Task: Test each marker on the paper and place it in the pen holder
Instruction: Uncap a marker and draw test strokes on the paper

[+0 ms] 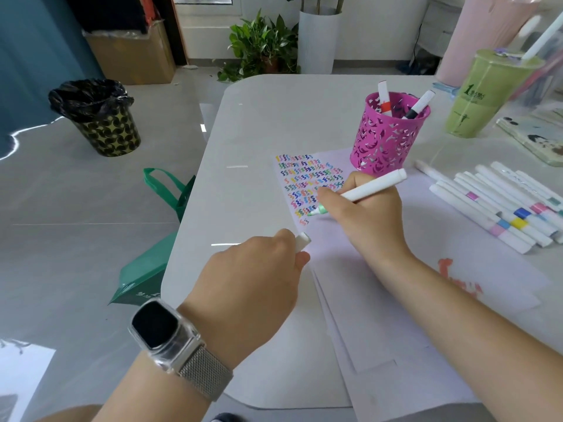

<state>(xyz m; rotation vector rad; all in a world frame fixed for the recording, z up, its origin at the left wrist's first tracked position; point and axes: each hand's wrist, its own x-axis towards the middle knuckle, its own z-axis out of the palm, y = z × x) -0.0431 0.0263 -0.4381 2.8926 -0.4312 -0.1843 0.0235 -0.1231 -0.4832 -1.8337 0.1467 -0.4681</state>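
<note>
My right hand (362, 214) grips a white marker (370, 187) with a green tip, and the tip touches the paper (380, 269) just below rows of coloured squiggles (307, 184). My left hand (256, 269), with a watch on the wrist, pinches the marker's white cap (302, 240) at the paper's left edge. Behind the paper stands the pink cut-out pen holder (385, 138) with two markers in it. Several capped white markers (502, 205) lie in a row to the right.
A green drink cup (481, 95) with a straw and a phone (536, 138) sit at the back right. The white table (253, 123) ends in a rounded left edge. On the floor to the left are a green bag (158, 239) and a lined bin (97, 117).
</note>
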